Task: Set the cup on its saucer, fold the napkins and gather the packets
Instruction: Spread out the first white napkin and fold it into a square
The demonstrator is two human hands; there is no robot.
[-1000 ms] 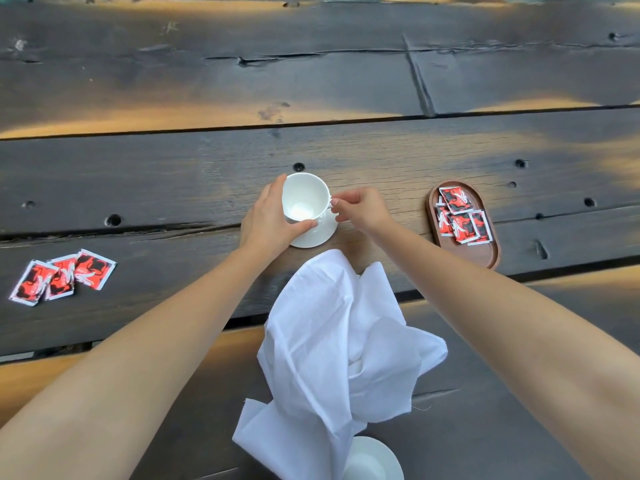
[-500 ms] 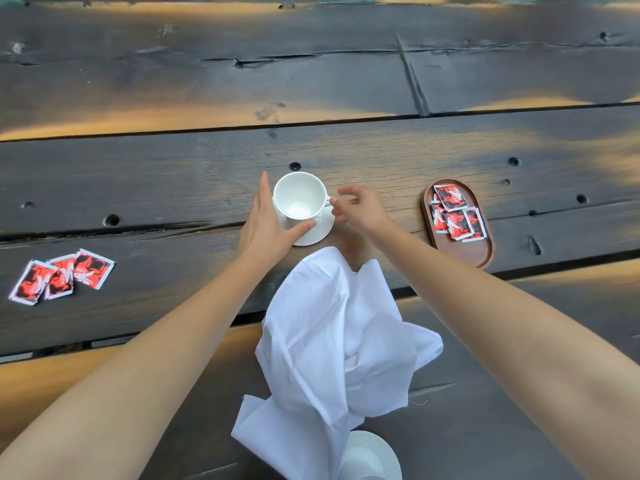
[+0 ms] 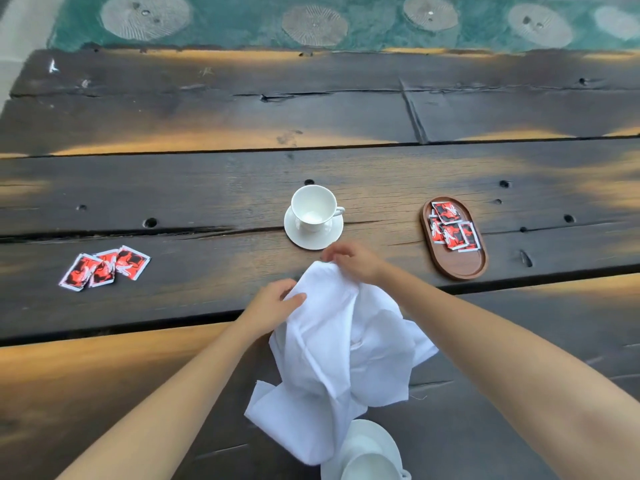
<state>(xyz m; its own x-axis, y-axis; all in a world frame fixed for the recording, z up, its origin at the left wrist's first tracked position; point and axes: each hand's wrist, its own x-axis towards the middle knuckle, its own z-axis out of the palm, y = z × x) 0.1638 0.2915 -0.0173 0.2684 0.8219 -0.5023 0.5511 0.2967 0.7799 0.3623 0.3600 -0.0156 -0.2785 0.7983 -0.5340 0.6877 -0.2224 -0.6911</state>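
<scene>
A white cup (image 3: 313,207) stands upright on its white saucer (image 3: 313,239) at the table's middle, handle pointing right, with no hand on it. A crumpled white napkin (image 3: 341,355) lies heaped in front of it. My left hand (image 3: 272,304) grips the napkin's upper left edge, thumb on the cloth. My right hand (image 3: 353,259) pinches the napkin's top corner just below the saucer. Three red packets (image 3: 104,266) lie loose at the left. Several more red packets (image 3: 450,230) sit in an oval wooden tray (image 3: 464,268) at the right.
A second white cup and saucer (image 3: 369,455) sit at the near edge, partly under the napkin. The table is dark planks with gaps and bolt holes. Beyond its far edge lies a green patterned floor (image 3: 346,26).
Both hands left the cup, which now stands alone on its saucer, and drew back toward me onto the napkin. The camera view has tilted up, showing the table's far edge.
</scene>
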